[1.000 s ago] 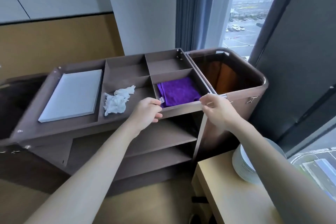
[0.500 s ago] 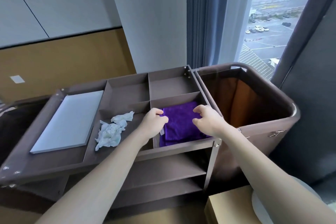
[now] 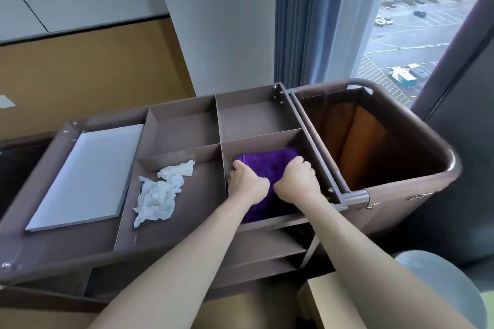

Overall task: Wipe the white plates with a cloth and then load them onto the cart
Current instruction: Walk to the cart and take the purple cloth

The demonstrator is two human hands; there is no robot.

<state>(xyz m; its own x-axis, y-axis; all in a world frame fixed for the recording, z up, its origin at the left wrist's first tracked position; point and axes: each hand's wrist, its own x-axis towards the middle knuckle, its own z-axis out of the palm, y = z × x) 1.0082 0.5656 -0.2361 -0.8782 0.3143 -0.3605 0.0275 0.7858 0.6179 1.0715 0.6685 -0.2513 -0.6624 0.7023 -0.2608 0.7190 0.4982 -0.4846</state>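
Both hands are gripping the cloth (image 3: 267, 165); the left hand (image 3: 248, 185) is curling its fingers down into the left part of the purple fabric, and the right hand (image 3: 297, 181) is doing likewise just beside it, knuckles bent and fingertips sinking out of sight in the folds; the two hands are lying almost against each other. The cloth is lying folded in the front right compartment of the cart (image 3: 160, 251), filling most of that compartment's floor; the forearms are reaching over the cart's near rim. In the compartment to the left a crumpled white tissue (image 3: 160, 192) is lying loose; further left a flat grey board (image 3: 88, 176) is resting in the long side section. On the cart's right end a brown bag (image 3: 374, 141) is hanging open. The plates (image 3: 454, 288) are sitting well apart from the hands, at the lower right, on the corner of a wooden table (image 3: 318, 299), partly hidden behind the right arm; a blue curtain (image 3: 302, 21) is hanging beside the window beyond the cart.
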